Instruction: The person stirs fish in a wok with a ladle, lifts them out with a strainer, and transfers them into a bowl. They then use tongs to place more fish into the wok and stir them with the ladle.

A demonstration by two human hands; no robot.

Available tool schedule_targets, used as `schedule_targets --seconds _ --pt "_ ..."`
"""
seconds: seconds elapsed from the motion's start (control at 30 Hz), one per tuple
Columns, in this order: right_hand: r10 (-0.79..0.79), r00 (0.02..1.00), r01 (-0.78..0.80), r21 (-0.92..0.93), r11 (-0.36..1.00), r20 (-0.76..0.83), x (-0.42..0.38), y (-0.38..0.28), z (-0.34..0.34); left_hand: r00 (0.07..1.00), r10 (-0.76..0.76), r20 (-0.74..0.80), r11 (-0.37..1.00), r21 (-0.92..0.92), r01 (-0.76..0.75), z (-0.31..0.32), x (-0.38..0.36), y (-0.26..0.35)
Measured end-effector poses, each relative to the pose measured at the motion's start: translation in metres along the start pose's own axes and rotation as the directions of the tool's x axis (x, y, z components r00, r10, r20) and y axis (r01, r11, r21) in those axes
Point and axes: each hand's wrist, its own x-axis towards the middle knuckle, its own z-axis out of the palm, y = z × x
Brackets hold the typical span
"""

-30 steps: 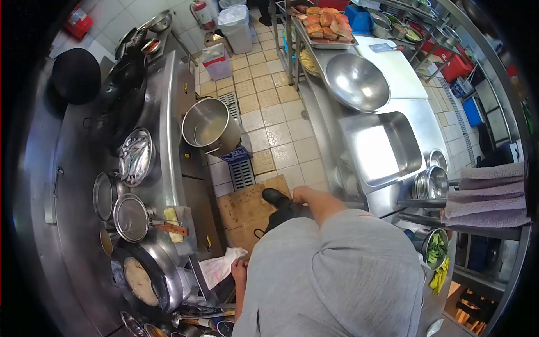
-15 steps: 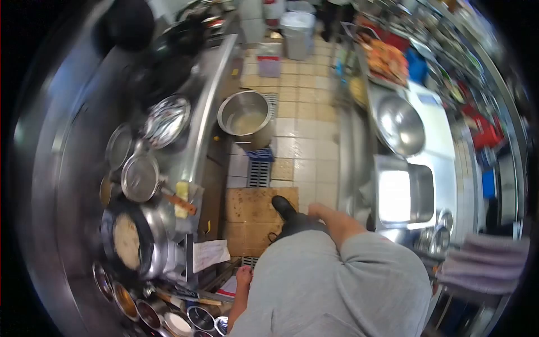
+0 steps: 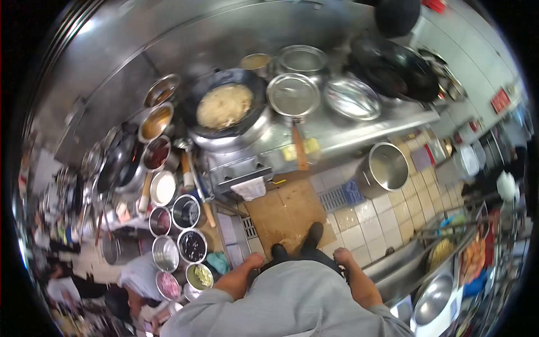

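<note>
My left hand [image 3: 254,260] hangs in front of my left hip, its fingers curled in a loose fist with nothing seen in it. On the other side, my right hand [image 3: 341,256] is also closed and looks bare. Neither touches anything on the counter. Ahead stands a black wok [image 3: 259,92] holding pale food in liquid [image 3: 224,106]. To its right, a round strainer [image 3: 293,94] rests with its wooden handle [image 3: 299,147] over the counter edge. A white cloth [image 3: 249,189] hangs below the wok. Nearest my left hand are a teal cloth [image 3: 218,262] and several ingredient pots.
A large steel pot [image 3: 383,168] stands on the tiled floor beside a drain grate [image 3: 332,197]. Under my feet lies a cardboard sheet [image 3: 275,216]. Behind to the right is a counter with a steel bowl [image 3: 433,299]. Another person [image 3: 140,278] is at the lower left.
My view has swung left, from along the aisle to facing the stove counter with the wok. Both hands now show at my sides; before, the right hand was mostly hidden.
</note>
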Motion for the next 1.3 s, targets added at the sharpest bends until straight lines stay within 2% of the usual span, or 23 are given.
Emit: schedule_targets --seconds 0.03,0.1,0.2,0.23,0.33,0.4,0.47,0.5,0.57,0.6,0.67,0.77,0.8,0.87,0.97,1.07,1.17,1.27,1.3 --pt "0.079 0.997 -0.08 0.084 0.993 0.006 0.0 -0.001 -0.005 0.992 -0.129 0.012 0.984 -0.122 0.129 -0.006 0.0 0.006" --pt "0.252 0.967 -0.254 0.254 0.933 0.039 0.001 -0.01 -0.013 0.933 -0.349 0.086 0.87 -0.341 0.357 -0.038 -0.008 0.028" --pt "0.01 0.997 -0.005 -0.064 0.998 0.076 0.001 0.003 0.005 0.936 -0.352 0.006 0.803 -0.512 0.306 -0.05 0.004 0.025" --pt "0.069 0.997 -0.068 -0.029 0.997 0.032 -0.003 0.003 0.011 0.927 -0.375 -0.033 0.803 -0.512 0.306 -0.051 0.01 0.023" --pt "-0.006 0.997 0.008 -0.031 0.999 0.074 -0.009 0.015 0.026 0.896 -0.423 -0.138 0.787 -0.546 0.287 -0.064 0.019 0.021" --pt "0.015 0.982 0.013 -0.146 0.989 0.189 -0.013 0.001 0.005 0.875 -0.447 -0.185 0.743 -0.622 0.248 -0.077 0.012 0.025" --pt "0.005 0.963 0.051 -0.2 0.979 0.269 -0.016 -0.005 -0.008 0.88 -0.462 -0.112 0.723 -0.623 0.3 -0.084 0.014 0.023" --pt "0.01 0.974 0.027 -0.161 0.987 0.227 -0.016 -0.005 -0.006 0.881 -0.468 -0.074 0.713 -0.62 0.327 -0.084 0.015 0.023" --pt "0.026 0.99 -0.015 -0.079 0.997 0.142 -0.016 -0.008 -0.006 0.891 -0.431 -0.142 0.763 -0.585 0.275 -0.079 0.01 0.023" --pt "0.05 0.987 -0.042 -0.055 0.998 0.154 -0.016 -0.01 -0.009 0.895 -0.41 -0.176 0.786 -0.565 0.249 -0.076 0.007 0.022" --pt "0.095 0.979 -0.095 -0.009 0.995 0.179 -0.015 -0.01 -0.009 0.898 -0.427 -0.107 0.77 -0.564 0.299 -0.072 0.005 0.023" --pt "0.028 0.999 -0.033 0.134 0.99 0.042 -0.015 -0.002 0.005 0.921 -0.388 0.035 0.791 -0.5 0.352 -0.075 0.001 0.023" --pt "0.082 0.995 -0.091 0.181 0.979 0.06 -0.014 0.0 0.01 0.926 -0.366 0.09 0.806 -0.468 0.363 -0.073 0.001 0.02" --pt "0.186 0.977 -0.208 0.269 0.94 0.105 -0.011 0.002 0.019 0.924 -0.383 0.008 0.805 -0.488 0.338 -0.058 0.002 0.016" --pt "0.242 0.961 -0.268 0.248 0.931 0.132 -0.004 0.004 0.027 0.919 -0.393 -0.038 0.803 -0.501 0.323 -0.05 0.001 0.013" --pt "0.196 0.971 -0.219 0.172 0.961 0.139 0.003 0.017 0.048 0.9 -0.434 -0.046 0.77 -0.538 0.344 -0.061 -0.007 0.018" --pt "0.056 0.975 -0.053 -0.021 0.998 0.215 0.005 0.004 0.011 0.889 -0.453 -0.064 0.767 -0.537 0.352 -0.059 -0.006 0.018" --pt "0.079 0.972 -0.092 0.049 0.995 0.222 0.002 -0.003 -0.006 0.892 -0.452 -0.023 0.761 -0.532 0.372 -0.065 -0.006 0.02" --pt "0.127 0.969 -0.152 0.108 0.982 0.21 0.0 -0.007 -0.013 0.892 -0.451 0.002 0.755 -0.533 0.383 -0.065 -0.006 0.02"
